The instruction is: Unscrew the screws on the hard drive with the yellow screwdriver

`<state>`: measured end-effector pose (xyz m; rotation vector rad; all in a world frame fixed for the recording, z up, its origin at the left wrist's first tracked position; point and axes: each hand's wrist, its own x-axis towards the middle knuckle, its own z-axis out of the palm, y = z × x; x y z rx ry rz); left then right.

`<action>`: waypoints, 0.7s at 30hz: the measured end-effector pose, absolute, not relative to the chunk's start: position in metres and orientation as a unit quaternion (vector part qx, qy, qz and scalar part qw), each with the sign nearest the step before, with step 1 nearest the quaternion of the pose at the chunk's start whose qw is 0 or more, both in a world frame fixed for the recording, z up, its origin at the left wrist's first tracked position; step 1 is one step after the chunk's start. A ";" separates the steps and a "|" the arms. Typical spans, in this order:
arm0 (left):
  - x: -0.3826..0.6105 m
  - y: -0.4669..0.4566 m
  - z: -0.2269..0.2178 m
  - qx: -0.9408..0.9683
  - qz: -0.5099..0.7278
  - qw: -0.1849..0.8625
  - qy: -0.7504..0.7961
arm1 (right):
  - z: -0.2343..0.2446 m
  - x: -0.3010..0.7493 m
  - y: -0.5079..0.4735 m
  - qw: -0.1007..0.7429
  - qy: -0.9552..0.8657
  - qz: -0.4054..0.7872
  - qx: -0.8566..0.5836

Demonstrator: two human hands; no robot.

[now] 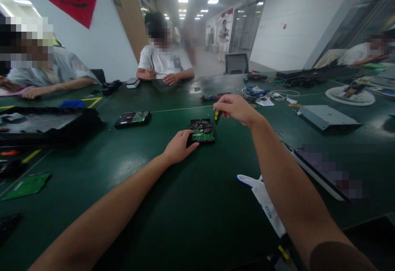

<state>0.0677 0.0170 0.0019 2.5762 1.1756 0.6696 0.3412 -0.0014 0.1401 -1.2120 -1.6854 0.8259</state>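
Note:
A hard drive (202,130) lies on the green table with its circuit board side up. My left hand (180,145) grips its left edge, thumb along the near side and fingers at the far left. Above its right edge, my right hand (236,108) pinches a small screwdriver with a yellow and black handle (217,116), held upright and pointing down. Whether the tip touches the drive is too small to tell. Another hard drive (133,119) rests to the left, apart from both hands.
A black tray-like housing (46,125) and a green circuit board (27,185) lie at left. Beyond my hands is a power screwdriver (212,97). Right are cables (262,93), a grey metal box (328,117), a fan grille (350,95) and a white glove (266,203). Other people sit around the table.

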 end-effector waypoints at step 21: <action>0.068 0.016 0.003 0.878 0.227 0.118 0.404 | 0.146 0.337 -0.009 0.421 -0.681 0.350 -0.486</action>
